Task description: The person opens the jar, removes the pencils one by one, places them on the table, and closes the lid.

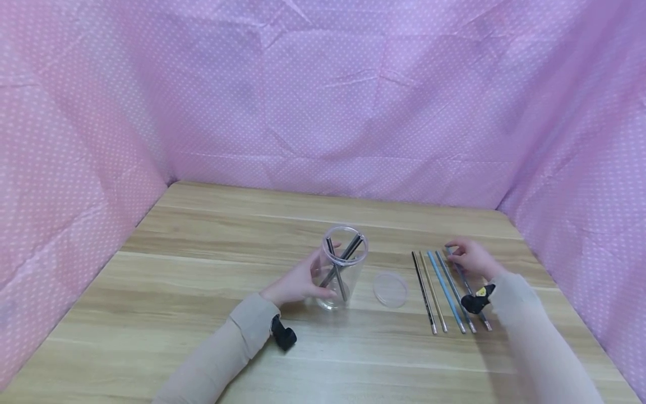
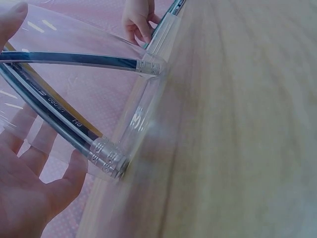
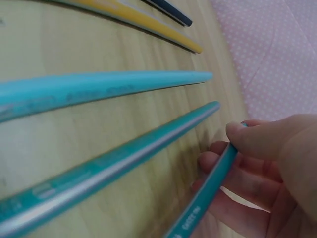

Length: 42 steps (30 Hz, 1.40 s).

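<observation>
At the right end of the row, beside four other pencils (image 1: pixel 446 292) on the table (image 1: pixel 202 280), the outermost teal pencil (image 3: pixel 207 194) is pinched near its far end by the right hand (image 1: pixel 473 259). The clear jar (image 1: pixel 355 280), near its removed lid (image 1: pixel 390 289), is gripped by the curled left hand (image 1: pixel 296 279), probably for steadiness. "HB" lettering (image 2: pixel 78 123) on a pencil inside is shown only by the left wrist view.

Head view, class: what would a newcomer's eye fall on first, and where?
Probably the clear jar near the middle of the table, held by the left hand, with pencils crossing inside. Next, five pencils in a row to its right, the right hand pinching the rightmost one. Pink dotted cloth hangs behind.
</observation>
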Motion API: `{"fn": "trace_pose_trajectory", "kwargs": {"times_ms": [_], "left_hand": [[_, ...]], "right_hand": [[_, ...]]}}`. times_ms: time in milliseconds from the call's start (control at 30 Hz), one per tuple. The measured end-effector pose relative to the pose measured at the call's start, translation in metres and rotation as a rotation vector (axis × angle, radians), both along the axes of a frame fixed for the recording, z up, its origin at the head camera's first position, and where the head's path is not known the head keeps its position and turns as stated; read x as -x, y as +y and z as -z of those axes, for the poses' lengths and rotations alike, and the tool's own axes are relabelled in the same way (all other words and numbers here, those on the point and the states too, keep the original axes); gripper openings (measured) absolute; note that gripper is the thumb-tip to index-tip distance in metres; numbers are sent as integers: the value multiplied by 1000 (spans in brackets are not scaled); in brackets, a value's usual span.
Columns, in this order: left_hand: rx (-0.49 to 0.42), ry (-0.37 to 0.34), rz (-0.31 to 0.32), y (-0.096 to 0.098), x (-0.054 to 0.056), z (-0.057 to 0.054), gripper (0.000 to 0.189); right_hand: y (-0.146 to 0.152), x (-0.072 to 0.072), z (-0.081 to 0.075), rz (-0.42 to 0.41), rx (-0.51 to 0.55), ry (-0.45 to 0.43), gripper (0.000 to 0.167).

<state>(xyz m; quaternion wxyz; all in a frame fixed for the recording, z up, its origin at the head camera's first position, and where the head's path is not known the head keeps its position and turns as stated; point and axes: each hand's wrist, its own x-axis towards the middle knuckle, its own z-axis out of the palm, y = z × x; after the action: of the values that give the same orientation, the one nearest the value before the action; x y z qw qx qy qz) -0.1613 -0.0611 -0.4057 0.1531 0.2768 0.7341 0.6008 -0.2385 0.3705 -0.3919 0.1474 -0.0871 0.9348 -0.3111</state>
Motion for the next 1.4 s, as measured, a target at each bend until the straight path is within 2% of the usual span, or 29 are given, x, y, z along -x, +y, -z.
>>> {"fn": "trace_pose_trajectory", "kwargs": {"times_ms": [133, 367, 700, 933, 1067, 1400], "left_hand": [[-6, -3, 1, 1, 0, 0, 103], [-4, -1, -3, 1, 0, 0, 103], [-3, 16, -2, 0, 1, -4, 103], [4, -36, 1, 0, -3, -1, 104], [-5, -36, -4, 0, -4, 0, 103], [-33, -35, 9, 0, -2, 0, 102]], "right_hand": [[0, 1, 2, 19, -16, -1, 40], [-4, 1, 4, -1, -38, 59, 38], [-11, -2, -3, -34, -137, 137, 38], [-8, -7, 3, -81, -162, 175, 34], [-9, -7, 6, -94, -166, 206, 33], [-8, -5, 7, -98, -188, 187, 42]]}}
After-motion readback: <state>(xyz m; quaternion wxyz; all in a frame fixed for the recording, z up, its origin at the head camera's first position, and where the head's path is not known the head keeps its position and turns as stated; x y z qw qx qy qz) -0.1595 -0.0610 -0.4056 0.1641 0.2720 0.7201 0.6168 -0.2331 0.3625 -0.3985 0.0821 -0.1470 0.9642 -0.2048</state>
